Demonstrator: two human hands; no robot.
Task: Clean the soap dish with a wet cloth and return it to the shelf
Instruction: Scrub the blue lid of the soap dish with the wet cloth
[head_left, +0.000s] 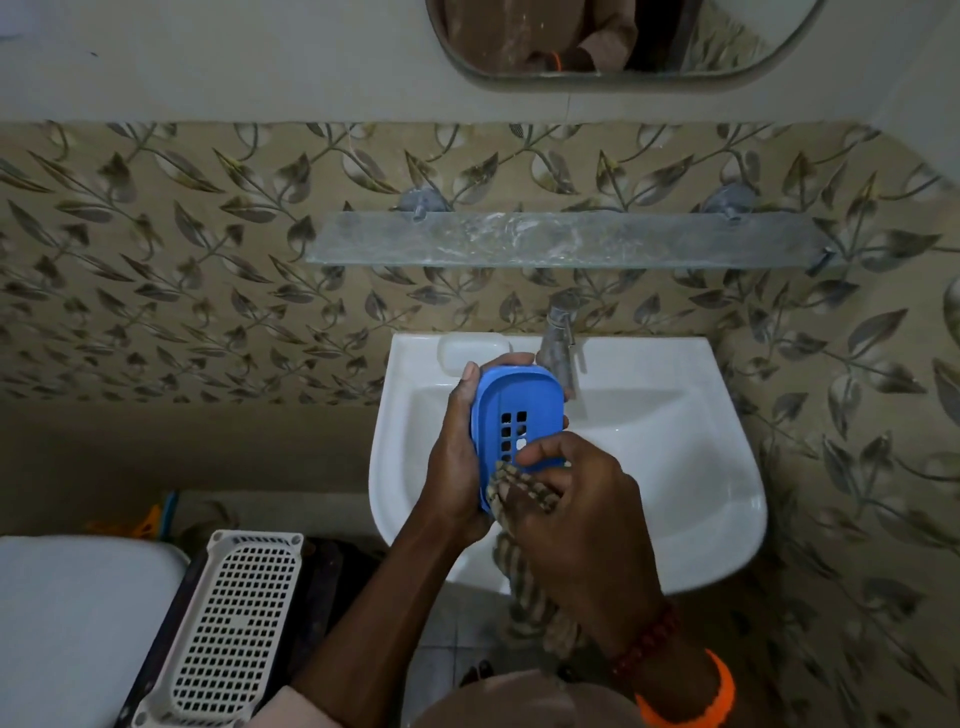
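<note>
From the head camera, the blue soap dish (519, 415) was held upright over the white sink (675, 493), its slotted face towards the camera. The left hand (457, 467) gripped it from the nine o'clock side, thumb along the left edge and fingertips curled over the top rim. At the dish's six o'clock, the right hand (571, 493) pinched a striped cloth (519, 488) against the lower end, fingers bunched together; the rest of the cloth hung below. A tap (558, 343) stood at one o'clock from the dish, and the glass shelf (519, 239) ran across the wall at twelve o'clock. A white basket (234, 623) lay at seven o'clock.
</note>
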